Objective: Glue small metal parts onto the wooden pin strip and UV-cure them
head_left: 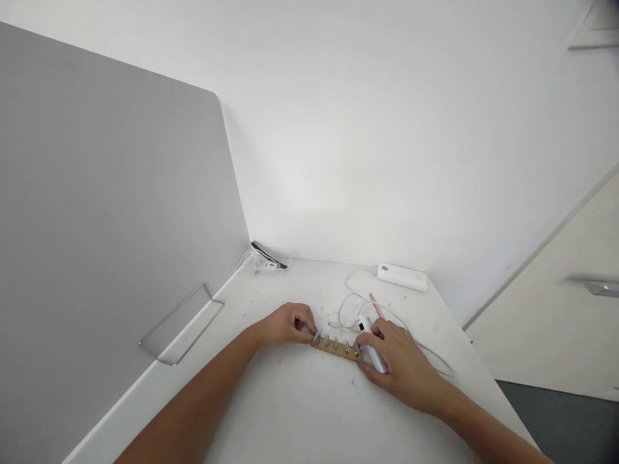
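A narrow brown strip with several grey pegs standing in a row on it lies across the white table between my two hands. At its left end, the thumb and bent fingers of my left hand close on the end of the strip near the leftmost peg. The thumb and forefinger of my right hand grip the right end, beside the last peg. Partly under my right hand is a white handheld device with a small dark display. Whether my right palm touches this device I cannot tell.
Behind my right hand lie a pink pen and a looped white cable. A white power bank sits at the back edge. In the back left corner is a clear tray with cords. A wire frame juts from the grey partition.
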A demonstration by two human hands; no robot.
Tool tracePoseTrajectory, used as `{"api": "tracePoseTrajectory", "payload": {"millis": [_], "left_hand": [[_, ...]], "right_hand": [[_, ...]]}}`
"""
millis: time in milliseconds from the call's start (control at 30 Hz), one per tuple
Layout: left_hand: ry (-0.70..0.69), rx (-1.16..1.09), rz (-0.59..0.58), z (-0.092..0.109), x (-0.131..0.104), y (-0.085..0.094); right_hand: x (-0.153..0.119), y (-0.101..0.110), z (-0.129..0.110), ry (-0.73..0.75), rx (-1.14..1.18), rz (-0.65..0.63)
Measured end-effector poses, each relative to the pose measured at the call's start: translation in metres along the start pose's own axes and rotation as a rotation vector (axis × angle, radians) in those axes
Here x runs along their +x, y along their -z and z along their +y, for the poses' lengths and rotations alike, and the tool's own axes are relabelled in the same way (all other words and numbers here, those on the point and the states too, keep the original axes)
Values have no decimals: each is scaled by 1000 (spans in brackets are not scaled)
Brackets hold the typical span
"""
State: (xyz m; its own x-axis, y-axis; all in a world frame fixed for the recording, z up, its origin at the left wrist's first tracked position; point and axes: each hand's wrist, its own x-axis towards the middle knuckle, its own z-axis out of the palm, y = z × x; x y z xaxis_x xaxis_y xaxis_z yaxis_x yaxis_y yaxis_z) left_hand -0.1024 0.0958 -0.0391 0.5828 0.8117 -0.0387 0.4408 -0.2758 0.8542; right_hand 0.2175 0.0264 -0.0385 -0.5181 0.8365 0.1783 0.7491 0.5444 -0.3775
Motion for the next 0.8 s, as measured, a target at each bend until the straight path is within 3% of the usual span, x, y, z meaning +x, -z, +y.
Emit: {"api": "tracePoseTrajectory", "payload": {"millis": [800], "left_hand": [[23,16,-26,10,-2,4]], "right_hand": [[1,0,3,-3,11,-18]]}}
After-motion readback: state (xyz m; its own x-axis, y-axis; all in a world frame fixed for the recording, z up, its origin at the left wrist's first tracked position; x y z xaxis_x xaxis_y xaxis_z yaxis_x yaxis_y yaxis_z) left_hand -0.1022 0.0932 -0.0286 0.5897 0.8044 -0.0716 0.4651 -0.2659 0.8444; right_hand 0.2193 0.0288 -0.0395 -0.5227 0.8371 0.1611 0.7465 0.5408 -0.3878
